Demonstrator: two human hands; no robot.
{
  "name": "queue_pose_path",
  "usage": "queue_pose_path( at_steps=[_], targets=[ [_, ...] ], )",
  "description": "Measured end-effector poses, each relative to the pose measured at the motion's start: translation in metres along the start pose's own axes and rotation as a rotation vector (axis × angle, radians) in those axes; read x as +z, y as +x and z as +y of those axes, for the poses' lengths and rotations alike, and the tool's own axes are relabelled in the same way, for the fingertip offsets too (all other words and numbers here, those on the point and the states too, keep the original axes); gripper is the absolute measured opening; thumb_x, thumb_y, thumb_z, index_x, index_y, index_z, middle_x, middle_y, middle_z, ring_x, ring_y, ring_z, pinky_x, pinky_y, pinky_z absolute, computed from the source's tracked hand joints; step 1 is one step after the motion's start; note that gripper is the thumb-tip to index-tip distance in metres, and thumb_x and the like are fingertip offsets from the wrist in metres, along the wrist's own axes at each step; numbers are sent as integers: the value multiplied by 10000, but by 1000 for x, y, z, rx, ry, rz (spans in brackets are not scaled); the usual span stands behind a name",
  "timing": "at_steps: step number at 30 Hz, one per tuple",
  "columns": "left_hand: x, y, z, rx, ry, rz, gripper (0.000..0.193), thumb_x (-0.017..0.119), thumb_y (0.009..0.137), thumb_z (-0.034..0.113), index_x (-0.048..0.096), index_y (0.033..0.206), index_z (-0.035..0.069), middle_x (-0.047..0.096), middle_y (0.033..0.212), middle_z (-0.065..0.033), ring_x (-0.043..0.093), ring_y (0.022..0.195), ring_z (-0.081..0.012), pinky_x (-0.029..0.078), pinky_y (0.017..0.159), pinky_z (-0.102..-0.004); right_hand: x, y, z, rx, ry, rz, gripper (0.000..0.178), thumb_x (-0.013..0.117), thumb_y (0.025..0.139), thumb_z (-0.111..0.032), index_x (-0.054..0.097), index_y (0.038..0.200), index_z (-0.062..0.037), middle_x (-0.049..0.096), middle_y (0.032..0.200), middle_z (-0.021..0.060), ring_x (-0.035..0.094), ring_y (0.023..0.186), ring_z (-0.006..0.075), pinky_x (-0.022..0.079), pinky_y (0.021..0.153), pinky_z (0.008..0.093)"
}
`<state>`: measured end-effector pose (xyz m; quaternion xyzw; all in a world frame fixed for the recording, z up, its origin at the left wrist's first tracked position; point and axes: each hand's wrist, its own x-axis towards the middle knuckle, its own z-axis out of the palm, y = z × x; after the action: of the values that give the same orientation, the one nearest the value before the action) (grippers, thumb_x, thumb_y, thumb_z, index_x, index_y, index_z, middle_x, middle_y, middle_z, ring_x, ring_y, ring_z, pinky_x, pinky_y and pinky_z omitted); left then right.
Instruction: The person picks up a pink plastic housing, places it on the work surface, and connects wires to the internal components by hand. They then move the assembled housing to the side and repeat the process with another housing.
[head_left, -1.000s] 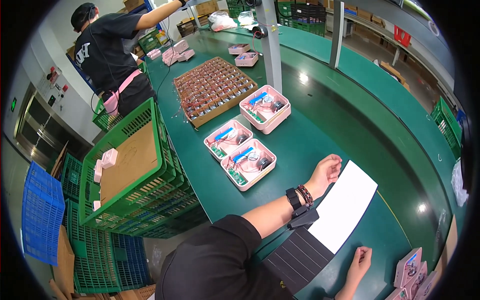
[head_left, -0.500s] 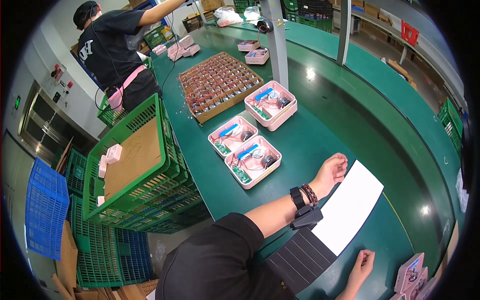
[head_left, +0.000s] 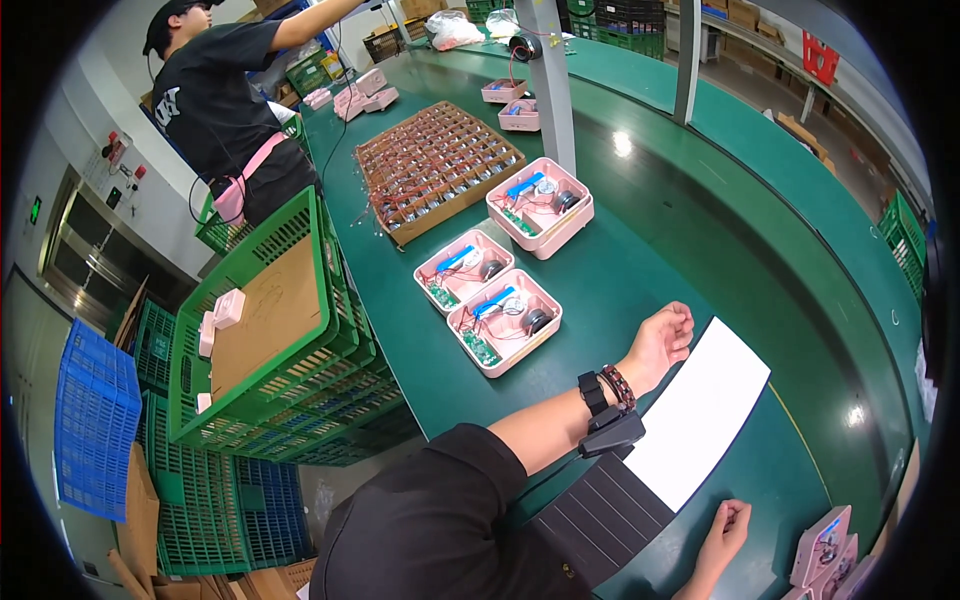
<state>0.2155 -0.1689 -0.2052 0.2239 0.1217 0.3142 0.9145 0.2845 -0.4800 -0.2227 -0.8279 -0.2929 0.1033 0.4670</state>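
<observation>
My left hand (head_left: 660,340) rests palm partly up on the green table, its fingers loosely curled and nothing visible in them. Its wrist carries a beaded bracelet and a black strapped device (head_left: 612,432). Beside that hand lies a flat, bright white panel (head_left: 702,415) with a dark edge, joining a black panel (head_left: 603,520) crossed by pale lines. Near the lower edge, my right hand (head_left: 727,525) is curled closed, apart from the white panel. Beyond my left hand stand open pink housings (head_left: 507,322) with blue parts, green circuit boards, red wires and round black speakers.
A cardboard tray (head_left: 440,165) of wired round parts sits farther back. More pink housings (head_left: 825,550) stand at the lower right. Stacked green crates (head_left: 250,400) line the table's left side. A grey post (head_left: 553,100) rises from the table. Another person (head_left: 215,110) stands at the far left.
The other person's head has turned to the right. My hands stay in place; the view has shifted very slightly.
</observation>
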Motion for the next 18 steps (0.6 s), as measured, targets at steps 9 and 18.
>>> queue_pose_path(
  at_steps=[9,18],
  targets=[
    [2,0,-3,-4,-29,12,46,502,839,146,485,863,111,445,720,19,369,564,-85,289,498,-223,-2,1,8,-21,10,9,86,533,943,-75,514,884,-15,440,743,-22,363,661,64,318,586,210],
    [-5,-8,8,0,-64,23,70,519,832,163,480,859,111,447,719,21,368,570,-87,293,501,-223,6,-7,-1,-18,-9,10,86,545,932,-68,518,868,-17,446,746,-18,374,660,71,329,584,218]
  ],
)
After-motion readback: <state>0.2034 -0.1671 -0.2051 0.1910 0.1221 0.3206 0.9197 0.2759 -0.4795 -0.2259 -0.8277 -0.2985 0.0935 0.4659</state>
